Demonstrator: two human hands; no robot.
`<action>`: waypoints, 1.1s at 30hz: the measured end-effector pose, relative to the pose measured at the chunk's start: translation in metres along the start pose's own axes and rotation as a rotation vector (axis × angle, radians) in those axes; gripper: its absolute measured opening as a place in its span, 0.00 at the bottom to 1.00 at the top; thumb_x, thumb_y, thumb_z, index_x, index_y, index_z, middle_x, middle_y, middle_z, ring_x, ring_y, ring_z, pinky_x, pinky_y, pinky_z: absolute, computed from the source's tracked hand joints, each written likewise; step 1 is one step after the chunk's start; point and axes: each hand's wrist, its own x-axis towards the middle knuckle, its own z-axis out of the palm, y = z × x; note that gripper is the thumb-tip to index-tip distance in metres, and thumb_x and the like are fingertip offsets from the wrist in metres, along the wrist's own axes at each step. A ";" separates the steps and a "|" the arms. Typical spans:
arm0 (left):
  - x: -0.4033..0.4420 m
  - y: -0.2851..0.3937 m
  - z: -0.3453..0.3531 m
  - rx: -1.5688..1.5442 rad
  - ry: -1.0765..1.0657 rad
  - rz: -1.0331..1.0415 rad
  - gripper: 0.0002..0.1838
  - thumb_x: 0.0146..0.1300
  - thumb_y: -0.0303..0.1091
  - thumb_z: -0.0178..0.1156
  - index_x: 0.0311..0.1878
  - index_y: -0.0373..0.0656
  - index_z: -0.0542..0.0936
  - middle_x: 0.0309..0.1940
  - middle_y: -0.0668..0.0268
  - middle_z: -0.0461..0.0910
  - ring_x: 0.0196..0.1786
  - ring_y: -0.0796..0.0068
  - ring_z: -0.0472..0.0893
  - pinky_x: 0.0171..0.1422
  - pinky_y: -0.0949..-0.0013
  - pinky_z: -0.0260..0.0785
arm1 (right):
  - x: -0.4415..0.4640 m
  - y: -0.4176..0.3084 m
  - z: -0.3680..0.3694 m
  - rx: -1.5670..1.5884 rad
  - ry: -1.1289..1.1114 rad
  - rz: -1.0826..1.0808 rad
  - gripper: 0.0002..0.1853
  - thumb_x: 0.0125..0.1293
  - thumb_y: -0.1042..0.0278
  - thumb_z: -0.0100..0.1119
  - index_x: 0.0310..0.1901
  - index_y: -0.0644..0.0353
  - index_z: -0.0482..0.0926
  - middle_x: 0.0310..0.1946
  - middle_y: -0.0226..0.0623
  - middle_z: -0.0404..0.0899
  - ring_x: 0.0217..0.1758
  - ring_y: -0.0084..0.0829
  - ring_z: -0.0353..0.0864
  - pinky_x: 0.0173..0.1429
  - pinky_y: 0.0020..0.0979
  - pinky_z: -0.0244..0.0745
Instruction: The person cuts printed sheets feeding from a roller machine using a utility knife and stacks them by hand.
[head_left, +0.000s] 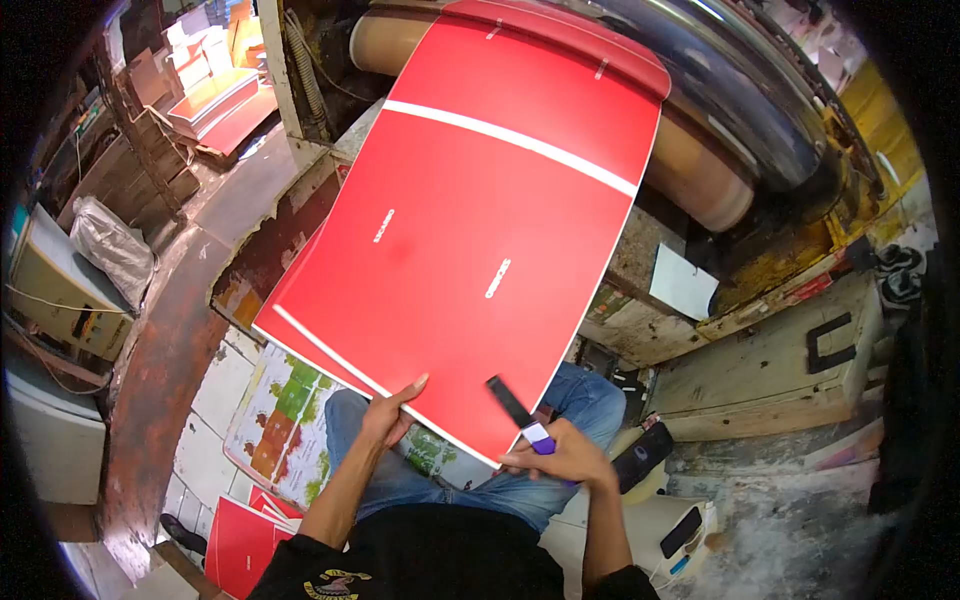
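Observation:
A large red printed sheet [450, 220] with white lines and small white lettering slopes from the machine rollers down to my lap. My left hand [392, 412] pinches its near edge, thumb on top and fingers beneath. My right hand [565, 455] is at the sheet's near right corner, closed round a purple-handled cutter [540, 438] whose dark flat blade points up and left over the sheet. The right fingertips touch the corner. Another red sheet shows partly under the left edge of the top one.
A metal roller [740, 80] and a brown roller [700, 175] stand ahead. More red sheets [240, 545] lie at lower left, by a colourful printed sheet [285, 420] on the tiles. A phone [681, 533] and a dark case [643, 457] are at right, below a worn wooden board [760, 370].

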 end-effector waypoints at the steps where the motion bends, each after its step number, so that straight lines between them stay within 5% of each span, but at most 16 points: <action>1: -0.006 0.000 -0.003 -0.007 -0.008 0.000 0.24 0.65 0.28 0.63 0.61 0.34 0.68 0.53 0.54 0.78 0.54 0.64 0.81 0.56 0.61 0.79 | -0.007 -0.003 -0.016 -0.008 0.006 0.003 0.12 0.62 0.62 0.67 0.41 0.62 0.85 0.21 0.31 0.82 0.18 0.17 0.76 0.22 0.21 0.68; 3: -0.017 0.002 -0.010 0.093 0.050 0.030 0.24 0.65 0.28 0.63 0.61 0.33 0.68 0.54 0.54 0.77 0.54 0.63 0.81 0.55 0.61 0.80 | -0.013 -0.020 -0.056 0.173 0.102 0.063 0.16 0.64 0.60 0.65 0.47 0.64 0.82 0.22 0.35 0.83 0.18 0.17 0.76 0.19 0.19 0.67; 7: -0.059 0.020 0.005 0.212 0.120 0.001 0.25 0.65 0.29 0.63 0.61 0.32 0.67 0.53 0.52 0.77 0.51 0.62 0.82 0.49 0.59 0.82 | 0.027 -0.023 -0.130 0.259 0.796 -0.334 0.19 0.70 0.61 0.56 0.54 0.66 0.78 0.28 0.38 0.83 0.18 0.18 0.75 0.18 0.20 0.67; 9: -0.069 0.014 -0.006 0.159 0.086 0.029 0.25 0.64 0.29 0.63 0.61 0.32 0.67 0.53 0.51 0.77 0.50 0.61 0.83 0.47 0.58 0.83 | 0.055 -0.025 -0.168 0.233 0.941 -0.360 0.20 0.70 0.61 0.56 0.56 0.67 0.77 0.28 0.39 0.83 0.18 0.18 0.74 0.18 0.20 0.67; 13: -0.091 0.014 -0.002 0.093 0.091 0.088 0.24 0.65 0.28 0.62 0.61 0.32 0.67 0.52 0.51 0.78 0.49 0.61 0.83 0.48 0.58 0.83 | 0.090 -0.018 -0.200 0.207 0.926 -0.352 0.20 0.70 0.60 0.56 0.56 0.68 0.77 0.27 0.38 0.82 0.18 0.18 0.74 0.19 0.20 0.66; 16: -0.103 0.019 -0.014 0.096 0.140 -0.030 0.28 0.63 0.24 0.62 0.65 0.35 0.64 0.59 0.52 0.73 0.59 0.58 0.77 0.64 0.53 0.72 | 0.098 -0.007 -0.195 0.224 0.911 -0.356 0.21 0.69 0.60 0.58 0.55 0.68 0.78 0.26 0.36 0.81 0.18 0.18 0.73 0.18 0.21 0.64; 19: -0.109 0.016 -0.029 0.051 0.122 -0.030 0.29 0.64 0.24 0.61 0.66 0.36 0.63 0.60 0.51 0.72 0.60 0.57 0.76 0.65 0.52 0.72 | 0.091 -0.001 -0.182 0.206 0.813 -0.278 0.20 0.69 0.61 0.58 0.53 0.69 0.79 0.26 0.36 0.81 0.17 0.18 0.73 0.18 0.21 0.64; 24: -0.121 0.014 -0.060 0.030 0.092 -0.060 0.28 0.65 0.22 0.58 0.67 0.37 0.63 0.61 0.52 0.72 0.62 0.56 0.75 0.67 0.49 0.70 | 0.098 -0.012 -0.165 0.426 1.027 -0.290 0.22 0.61 0.47 0.67 0.32 0.64 0.83 0.23 0.31 0.79 0.17 0.14 0.68 0.18 0.18 0.57; 28: -0.132 0.012 -0.064 0.091 0.139 -0.015 0.29 0.64 0.23 0.60 0.67 0.38 0.62 0.61 0.52 0.72 0.62 0.56 0.75 0.67 0.50 0.70 | 0.118 -0.034 -0.155 0.561 0.951 -0.337 0.18 0.59 0.51 0.71 0.27 0.57 0.79 0.16 0.19 0.68 0.14 0.13 0.59 0.20 0.18 0.50; 31: -0.140 0.007 -0.076 0.080 0.206 0.079 0.27 0.64 0.24 0.62 0.65 0.36 0.65 0.58 0.54 0.75 0.58 0.61 0.79 0.62 0.57 0.75 | 0.138 0.002 -0.162 0.277 1.013 -0.216 0.18 0.56 0.53 0.73 0.25 0.58 0.78 0.16 0.22 0.70 0.16 0.15 0.64 0.21 0.19 0.55; 33: -0.150 0.015 -0.117 0.080 0.220 -0.067 0.27 0.63 0.24 0.63 0.64 0.35 0.66 0.57 0.54 0.75 0.57 0.61 0.79 0.63 0.57 0.74 | 0.148 0.024 -0.160 0.333 0.943 -0.279 0.17 0.55 0.56 0.74 0.23 0.56 0.76 0.15 0.22 0.70 0.15 0.16 0.65 0.21 0.20 0.56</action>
